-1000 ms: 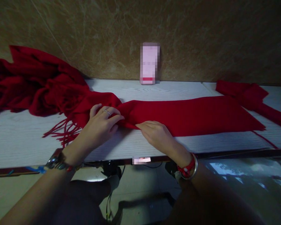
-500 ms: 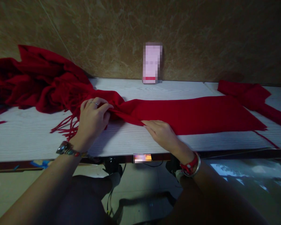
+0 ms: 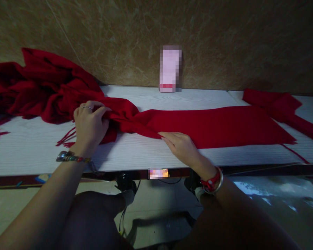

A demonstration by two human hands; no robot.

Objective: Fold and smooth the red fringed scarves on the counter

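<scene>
A long red scarf (image 3: 219,126) stretches across the pale wooden bench (image 3: 135,156). Its right part lies flat in a folded strip, while the left part is bunched into loose folds with fringe. My left hand (image 3: 90,123), wearing a ring, is closed on the scarf near the gathered fringe; its fingertips are partly hidden in the cloth. My right hand (image 3: 179,146) pinches the scarf's near edge where the flat strip meets the twisted part. Between the two hands the cloth runs in narrow creases.
Against the brown marbled wall (image 3: 120,41) leans a pink, blurred-out object (image 3: 169,67). Another red cloth piece (image 3: 272,104) lies at the bench's right end. A small lit screen (image 3: 158,173) sits below the front edge, above my legs and the tiled floor.
My left hand has shifted left along the scarf, and the cloth between my hands spans a longer stretch. My right hand has stayed in place.
</scene>
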